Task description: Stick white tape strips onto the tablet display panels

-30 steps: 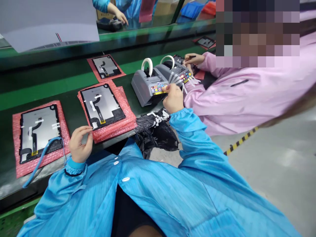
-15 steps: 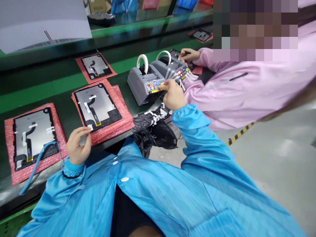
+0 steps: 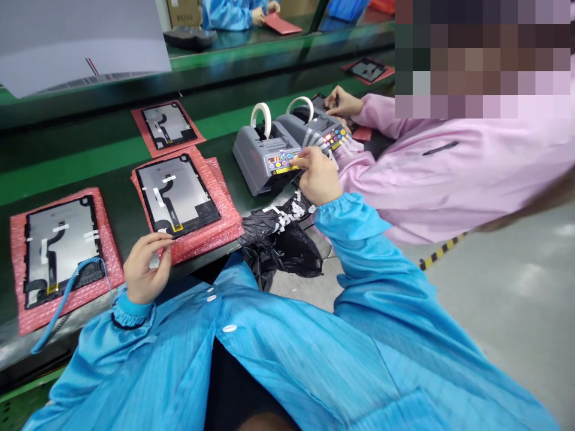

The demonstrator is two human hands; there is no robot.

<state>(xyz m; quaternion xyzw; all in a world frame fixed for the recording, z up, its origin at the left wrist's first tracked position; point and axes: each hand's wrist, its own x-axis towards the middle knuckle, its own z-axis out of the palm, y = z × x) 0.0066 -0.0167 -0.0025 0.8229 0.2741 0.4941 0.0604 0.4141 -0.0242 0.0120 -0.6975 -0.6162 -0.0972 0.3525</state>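
My right hand (image 3: 320,176) is at the front of the nearer grey tape dispenser (image 3: 263,157), thumb and forefinger pinched together beside its button panel. Whatever lies between those fingertips is too small to make out. My left hand (image 3: 147,266) rests at the near left corner of the middle display panel (image 3: 186,194), its fingertips touching that corner and the thumb held apart below. This panel has a silver back, black edges, a dark flex cable and white tape strips. Under it lie stacked sheets of pink bubble wrap (image 3: 229,224).
A second tape dispenser (image 3: 309,123) stands behind the first, by a co-worker in a pink sleeve (image 3: 381,114). Other panels lie left (image 3: 74,227) and behind (image 3: 167,123). A blue coiled cord (image 3: 67,299) crosses the left panel. Tape scraps cling to a black bag (image 3: 296,248).
My left hand has shifted slightly right along the panel's corner. The right hand stays at the dispenser, fingers still pinched. Across the line, another person's hands with a pink sheet have come into view.
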